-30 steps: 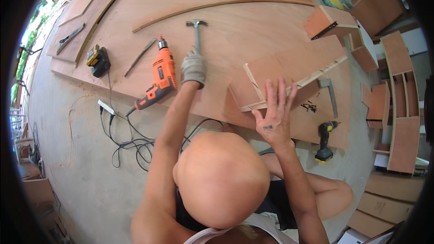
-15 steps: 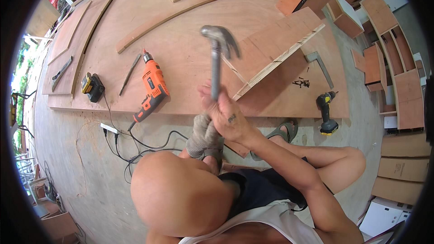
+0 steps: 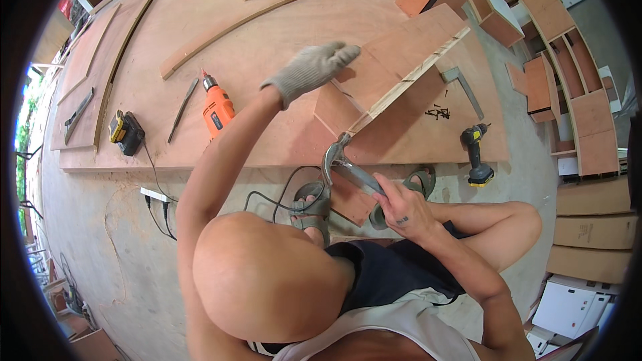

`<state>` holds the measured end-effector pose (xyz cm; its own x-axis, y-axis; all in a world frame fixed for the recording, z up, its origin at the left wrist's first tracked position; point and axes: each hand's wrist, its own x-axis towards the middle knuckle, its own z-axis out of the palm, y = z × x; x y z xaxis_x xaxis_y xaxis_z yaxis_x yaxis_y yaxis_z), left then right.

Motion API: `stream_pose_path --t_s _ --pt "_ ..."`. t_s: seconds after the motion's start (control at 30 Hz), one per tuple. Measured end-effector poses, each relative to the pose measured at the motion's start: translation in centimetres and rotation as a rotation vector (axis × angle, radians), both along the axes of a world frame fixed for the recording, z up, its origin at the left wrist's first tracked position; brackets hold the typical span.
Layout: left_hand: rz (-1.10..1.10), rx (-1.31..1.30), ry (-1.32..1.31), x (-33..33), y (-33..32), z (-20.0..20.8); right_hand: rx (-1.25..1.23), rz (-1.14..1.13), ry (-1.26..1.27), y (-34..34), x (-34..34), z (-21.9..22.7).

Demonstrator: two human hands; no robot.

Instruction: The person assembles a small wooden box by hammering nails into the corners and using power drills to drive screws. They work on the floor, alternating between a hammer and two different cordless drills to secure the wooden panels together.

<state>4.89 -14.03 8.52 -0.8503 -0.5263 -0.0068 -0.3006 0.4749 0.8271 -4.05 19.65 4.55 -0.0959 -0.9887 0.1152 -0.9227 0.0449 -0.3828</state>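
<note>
Two hands work at the near side of a low wooden worktop (image 3: 247, 60), one gloved and one bare. The bare right hand (image 3: 406, 212) has its fingers wrapped round the handle of a claw hammer (image 3: 361, 175), closed firmly about it. The hammer's head sits right at the near left corner of a wooden box assembly (image 3: 401, 47), where the pale edge strip (image 3: 416, 87) ends; it seems to meet that corner. The left hand (image 3: 314, 70), in a grey knit glove, reaches across toward the assembly's left side, its fingers stretched out close together, only loosely bent, and holding nothing that shows; whether they touch the panel below cannot be told. The assembly itself rests on the right part of the worktop, its long edge slanting away from the person. To its right lie a metal square (image 3: 463, 90), a small heap of dark screws (image 3: 438, 113) and a black and yellow cordless drill (image 3: 475, 154). On the left, partly hidden by the left forearm, lies an orange corded drill (image 3: 217, 108), with a slim dark tool (image 3: 182, 110) and a black and yellow battery (image 3: 126, 134) beyond it. Between the sandals (image 3: 313, 204), a short board (image 3: 352, 202) shows just below the hammer.
</note>
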Motion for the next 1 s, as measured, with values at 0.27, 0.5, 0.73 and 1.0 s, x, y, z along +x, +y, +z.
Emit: stream_pose_path --t_s 0.27,0.5,0.73,1.0 --pt "-0.070 0.367 0.111 -0.8 -1.6 -4.8 0.019 -0.062 0.197 -2.0 0.9 1.7" --pt "0.022 0.373 0.103 -1.0 -0.9 -4.4 -0.020 0.109 0.236 -1.6 3.3 5.7" --pt "-0.065 0.272 0.072 -1.5 -1.7 -4.6 0.184 -0.075 0.297 -2.1 1.3 4.3" --pt "-0.050 0.309 0.088 -1.6 -1.7 -5.0 0.178 0.166 0.314 -0.5 2.3 3.5"
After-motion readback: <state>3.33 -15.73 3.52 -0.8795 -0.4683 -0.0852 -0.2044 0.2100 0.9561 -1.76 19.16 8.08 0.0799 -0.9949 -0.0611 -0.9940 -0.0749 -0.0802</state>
